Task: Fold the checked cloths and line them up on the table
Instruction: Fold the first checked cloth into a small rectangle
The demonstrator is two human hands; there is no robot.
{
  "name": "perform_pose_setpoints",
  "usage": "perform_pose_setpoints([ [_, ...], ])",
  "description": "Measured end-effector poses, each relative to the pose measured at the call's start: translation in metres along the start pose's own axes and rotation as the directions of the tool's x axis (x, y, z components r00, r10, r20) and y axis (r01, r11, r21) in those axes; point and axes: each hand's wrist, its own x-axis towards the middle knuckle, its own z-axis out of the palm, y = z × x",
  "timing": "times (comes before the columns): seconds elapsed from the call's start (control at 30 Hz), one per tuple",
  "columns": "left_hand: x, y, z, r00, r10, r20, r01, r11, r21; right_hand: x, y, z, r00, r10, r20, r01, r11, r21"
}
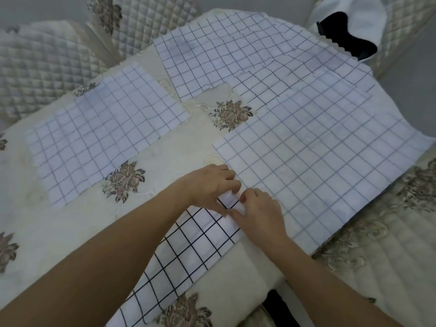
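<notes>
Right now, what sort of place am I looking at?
Probably a home dining room: a cream flowered tablecloth, quilted chair covers behind it, and checked cloths spread out, the near cloth pinched by the left hand and right hand.

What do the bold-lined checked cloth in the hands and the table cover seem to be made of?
The checked cloth: thin woven fabric, likely cotton, matt; it lies limp and flat. The table cover: thicker cream textile, apparently embroidered, judging by its raised flower motifs.
</notes>
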Motion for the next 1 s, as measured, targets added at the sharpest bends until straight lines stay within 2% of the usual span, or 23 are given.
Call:
perform_pose_setpoints([
  [0.4, 0.012, 0.000, -0.011, 0.990, -0.064, 0.124, 0.067, 0.998, -0.014, 0.018, 0.000, -0.022, 0.967, 0.021, 0.252, -0.060, 0.988, 0.146],
  [0.53, 0.028, 0.001, -0.028, 0.979, -0.108, 0.172, 0.110, 0.994, -0.005, 0.033, 0.013, -0.045, 0.962, 0.045, 0.268, -0.087, 0.985, 0.149],
  [0.67, 0.034, -0.001, -0.050, 0.975, -0.212, 0.072, 0.214, 0.977, -0.011, 0.055, 0.022, -0.077, 0.949, 0.043, 0.311, -0.138, 0.947, 0.289],
  [0.73, 0.028, 0.000, -0.063, 0.969, -0.246, -0.019, 0.245, 0.968, -0.055, 0.063, 0.021, -0.091, 0.948, -0.018, 0.317, -0.079, 0.954, 0.290],
  [0.8, 0.013, 0.004, -0.078, 0.956, -0.281, -0.085, 0.272, 0.957, -0.104, 0.065, 0.012, -0.103, 0.956, -0.058, 0.288, -0.024, 0.961, 0.274],
  [1.0, -0.060, 0.031, -0.120, 0.910, -0.393, -0.130, 0.369, 0.913, -0.176, 0.029, -0.049, -0.117, 0.984, -0.127, 0.126, 0.081, 0.944, 0.320],
])
